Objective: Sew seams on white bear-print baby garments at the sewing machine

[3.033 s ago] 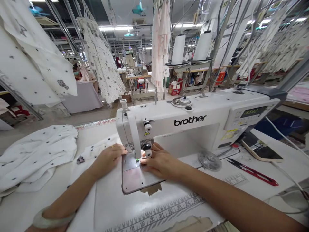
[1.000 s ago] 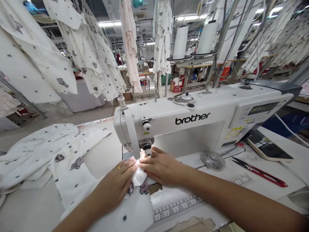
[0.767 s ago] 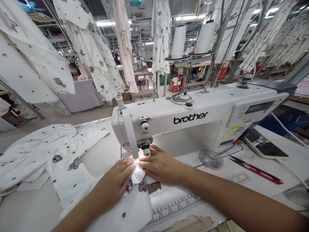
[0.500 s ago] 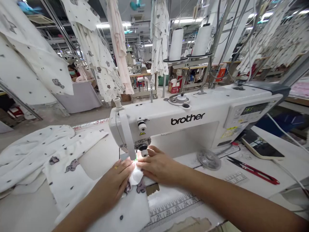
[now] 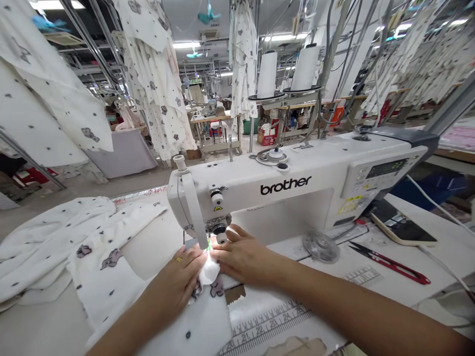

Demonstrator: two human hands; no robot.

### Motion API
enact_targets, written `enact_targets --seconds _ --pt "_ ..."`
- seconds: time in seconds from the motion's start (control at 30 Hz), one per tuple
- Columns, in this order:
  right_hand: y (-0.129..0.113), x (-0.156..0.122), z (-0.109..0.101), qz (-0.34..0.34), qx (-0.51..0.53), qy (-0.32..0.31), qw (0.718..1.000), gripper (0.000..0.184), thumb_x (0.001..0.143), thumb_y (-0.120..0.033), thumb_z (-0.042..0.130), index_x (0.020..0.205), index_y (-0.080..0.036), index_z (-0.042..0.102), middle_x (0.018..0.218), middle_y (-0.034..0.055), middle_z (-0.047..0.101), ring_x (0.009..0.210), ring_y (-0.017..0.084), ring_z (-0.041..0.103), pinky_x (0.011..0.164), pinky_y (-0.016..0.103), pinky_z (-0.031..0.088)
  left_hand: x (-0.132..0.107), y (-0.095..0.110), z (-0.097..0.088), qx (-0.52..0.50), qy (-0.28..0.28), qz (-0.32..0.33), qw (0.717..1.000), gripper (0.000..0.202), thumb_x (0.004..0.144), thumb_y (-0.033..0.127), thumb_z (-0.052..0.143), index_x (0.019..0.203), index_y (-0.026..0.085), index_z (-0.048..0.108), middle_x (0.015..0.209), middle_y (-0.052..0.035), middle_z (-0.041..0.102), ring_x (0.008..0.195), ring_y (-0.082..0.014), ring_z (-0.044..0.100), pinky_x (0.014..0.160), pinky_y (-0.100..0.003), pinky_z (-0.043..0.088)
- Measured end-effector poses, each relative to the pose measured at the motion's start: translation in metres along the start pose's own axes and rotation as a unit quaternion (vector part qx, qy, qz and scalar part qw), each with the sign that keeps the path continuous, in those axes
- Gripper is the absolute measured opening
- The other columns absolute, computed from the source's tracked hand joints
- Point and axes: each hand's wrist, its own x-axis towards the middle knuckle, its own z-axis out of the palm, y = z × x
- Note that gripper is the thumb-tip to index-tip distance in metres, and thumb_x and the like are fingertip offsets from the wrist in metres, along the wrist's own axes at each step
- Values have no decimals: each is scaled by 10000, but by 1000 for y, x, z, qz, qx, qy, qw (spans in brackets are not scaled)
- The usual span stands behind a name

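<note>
A white Brother sewing machine (image 5: 289, 185) stands across the table. White fabric printed with grey shapes (image 5: 202, 316) lies in front of its needle. My left hand (image 5: 178, 279), with a ring on one finger, lies flat on the fabric just left of the needle, fingers stretched forward. My right hand (image 5: 241, 257) presses flat on the fabric just right of the needle, under the machine's head. The fingertips of both hands almost meet at a small folded edge of the cloth.
A heap of the same printed fabric (image 5: 48, 247) lies at the left. Red thread snips (image 5: 389, 269), a phone (image 5: 403, 227) and a metal bobbin disc (image 5: 321, 246) sit at the right. A printed ruler (image 5: 267, 324) runs along the table front. Garments hang overhead.
Three seconds ago both hands were at the bare needle plate; since then the printed fabric has been drawn under them. Over the last second the hands hold almost still; the view shifts slightly.
</note>
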Motion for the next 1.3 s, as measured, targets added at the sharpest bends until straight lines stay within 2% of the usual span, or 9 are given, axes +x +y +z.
enact_targets --seconds 0.13,0.27,0.37,0.5,0.63,0.8,0.93,1.1,1.3 --pt "2 -1 0 0 2 8 1000 205 1010 -374 505 1059 -197 598 1132 24 655 1123 210 471 1109 384 197 5 -3 -3 -9 16 6 1000 489 967 150 385 1442 256 439 1364 -66 585 1299 -244 522 1082 -448 464" --pt "5 -5 -5 -39 9 28 999 229 1008 -307 513 1204 -205 571 1127 24 655 1102 188 480 1107 364 212 7 -5 -8 19 31 30 999 461 970 136 386 1416 214 468 1343 -89 593 1303 -244 513 1069 -429 475" --pt "5 -6 -8 -79 0 15 997 150 994 -262 534 1096 -198 623 1047 15 657 1078 178 490 1115 358 210 3 -1 -10 19 46 79 996 441 957 96 398 1366 207 519 1312 -83 617 1275 -236 533 1092 -431 452" --pt "4 -6 -7 -75 -1 -1 997 135 992 -284 547 1026 -201 647 1027 8 639 1062 171 493 1129 361 200 0 2 -13 -16 43 121 992 428 944 50 393 1302 201 573 1259 -68 656 1182 -187 598 1024 -327 515" --pt "2 -4 -6 -35 -12 -1 999 181 999 -344 535 1067 -203 626 1065 34 618 1079 192 480 1128 394 196 6 -12 -13 -35 54 118 991 458 943 38 380 1319 220 567 1279 -66 653 1191 -188 608 997 -335 541" --pt "7 -4 -3 -24 -3 11 1000 231 987 -365 551 1151 -214 611 1114 58 611 1100 211 463 1118 416 205 15 -32 -10 -39 27 105 993 498 928 13 376 1327 245 564 1318 -55 627 1220 -179 592 1025 -332 521" --pt "10 -5 -3 -45 22 24 998 267 994 -343 542 1230 -231 595 1102 42 623 1092 195 472 1128 393 190 13 -27 -13 -26 32 104 994 526 915 7 378 1355 247 538 1349 -63 605 1238 -193 576 1020 -352 524" --pt "5 -5 -6 -39 42 -9 998 274 994 -380 540 1229 -252 599 1149 30 606 1116 197 470 1148 405 149 9 -16 -21 -24 20 126 992 584 898 -32 345 1390 245 493 1340 -50 617 1261 -166 559 1067 -352 484" --pt "6 -4 -5 -14 48 -15 999 329 986 -409 547 1271 -248 576 1173 43 594 1139 207 445 1143 407 175 13 -24 -16 -19 27 90 995 499 898 -1 385 1309 210 574 1330 -55 627 1230 -178 587 1042 -343 508"
